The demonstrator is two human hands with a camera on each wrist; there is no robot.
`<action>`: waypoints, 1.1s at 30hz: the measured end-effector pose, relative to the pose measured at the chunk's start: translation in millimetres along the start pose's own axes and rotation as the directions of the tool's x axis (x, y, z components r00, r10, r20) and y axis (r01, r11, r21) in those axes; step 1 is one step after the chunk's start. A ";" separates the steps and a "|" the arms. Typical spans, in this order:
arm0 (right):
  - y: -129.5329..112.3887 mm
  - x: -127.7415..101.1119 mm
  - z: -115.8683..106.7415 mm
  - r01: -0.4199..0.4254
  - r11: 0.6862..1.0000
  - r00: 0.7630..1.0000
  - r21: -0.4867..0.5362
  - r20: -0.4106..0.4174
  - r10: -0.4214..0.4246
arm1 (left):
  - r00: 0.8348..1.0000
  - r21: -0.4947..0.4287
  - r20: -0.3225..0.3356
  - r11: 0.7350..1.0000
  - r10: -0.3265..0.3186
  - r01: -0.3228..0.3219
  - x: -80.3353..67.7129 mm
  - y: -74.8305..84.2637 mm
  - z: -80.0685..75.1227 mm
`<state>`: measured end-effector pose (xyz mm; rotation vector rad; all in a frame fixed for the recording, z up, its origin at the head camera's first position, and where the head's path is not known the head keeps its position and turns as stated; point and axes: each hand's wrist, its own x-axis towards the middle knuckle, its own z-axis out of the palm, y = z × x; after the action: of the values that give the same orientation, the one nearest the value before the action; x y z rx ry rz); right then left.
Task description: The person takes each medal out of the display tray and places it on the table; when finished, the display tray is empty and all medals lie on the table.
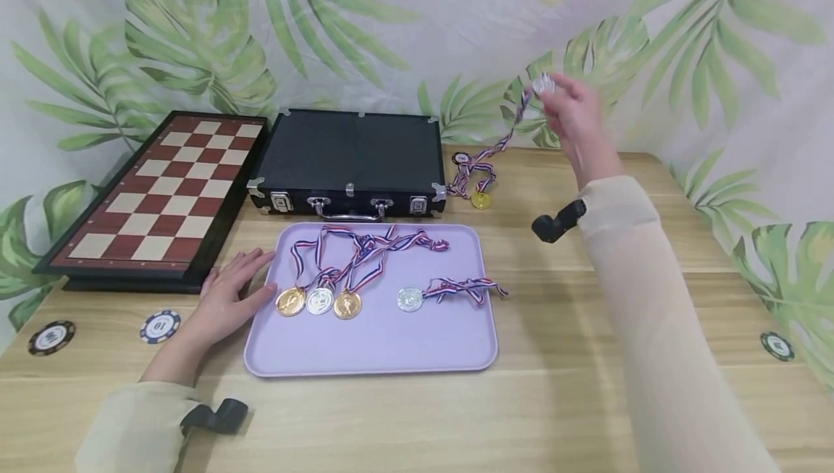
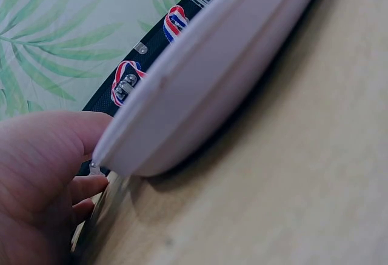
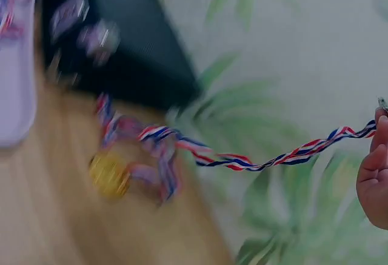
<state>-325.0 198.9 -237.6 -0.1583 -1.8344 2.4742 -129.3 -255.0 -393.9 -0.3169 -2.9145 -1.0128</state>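
My right hand (image 1: pixel 573 114) is raised above the back of the table and pinches a silver medal (image 1: pixel 544 83). From it a twisted red, white and blue ribbon (image 3: pixel 260 165) slopes down to a bunch of ribbon beside a gold medal (image 1: pixel 481 201) on the table. My left hand (image 1: pixel 224 299) rests at the left side of the lilac tray (image 1: pixel 371 357), thumb and fingertips at its rim. On the tray, two gold-coloured medals (image 1: pixel 289 301) flank a silver medal (image 1: pixel 319 301), their ribbons tangled behind them. Another silver medal (image 1: pixel 410 300) lies further right, its ribbon crossing the tray's right rim.
Behind the tray stands a closed black case (image 1: pixel 358 154) with metal latches. A chessboard (image 1: pixel 166 190) is at the left. Poker chips (image 1: pixel 160 327) lie at the left, one chip (image 1: pixel 777 345) at the far right and another chip (image 1: pixel 460 158) by the ribbons. A leaf-print cloth hangs behind.
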 end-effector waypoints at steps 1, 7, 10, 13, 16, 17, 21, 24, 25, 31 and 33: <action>9.9 3.7 -8.0 -0.025 0.999 0.999 -0.029 -0.029 0.024 | 1.000 0.000 -0.001 1.000 0.001 -0.001 -0.1 -0.1 -0.3; 57.2 4.5 -38.2 -0.141 0.978 0.988 -0.156 -0.083 0.129 | 1.000 -0.001 -0.004 1.000 -0.003 0.003 -1.2 -0.8 0.5; 77.1 -1.3 -43.2 -0.156 0.963 0.988 -0.218 -0.056 0.147 | 1.000 -0.003 -0.004 1.000 -0.005 0.005 -1.1 -0.4 0.5; 96.9 -7.5 -47.1 -0.174 0.941 0.985 -0.290 -0.046 0.168 | 1.000 -0.005 -0.007 1.000 -0.003 0.003 -0.5 -0.3 0.7; 115.6 -11.8 -50.3 -0.195 0.917 0.981 -0.348 -0.045 0.191 | 1.000 -0.003 -0.010 1.000 0.000 0.000 0.2 -0.8 1.3; 121.2 -12.7 -51.2 -0.201 0.914 0.979 -0.353 -0.037 0.201 | 1.000 -0.002 -0.011 1.000 0.001 -0.001 0.4 -1.0 1.4; 137.3 -14.0 -51.1 -0.219 0.910 0.972 -0.351 0.001 0.234 | 1.000 0.003 -0.005 1.000 -0.002 0.002 0.4 -1.8 1.4; 144.7 -13.3 -50.3 -0.206 0.900 0.972 -0.384 0.021 0.232 | 1.000 0.006 0.001 1.000 -0.005 0.005 0.3 -1.7 1.3; 146.3 -12.9 -50.0 -0.202 0.893 0.973 -0.402 0.021 0.229 | 1.000 0.006 0.002 1.000 -0.005 0.005 0.3 -1.5 1.3; 150.8 -12.0 -46.1 -0.152 0.838 0.982 -0.524 0.019 0.190 | 1.000 0.004 -0.007 1.000 0.002 -0.002 0.2 -0.7 1.1; 151.1 -11.5 -44.6 -0.138 0.822 0.984 -0.552 0.018 0.177 | 1.000 0.005 -0.011 1.000 0.005 -0.005 0.2 -0.7 1.2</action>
<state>-306.2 196.0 -394.5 -0.2595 -2.6178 1.9747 -129.7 -254.8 -395.2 -0.3171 -2.9051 -1.0032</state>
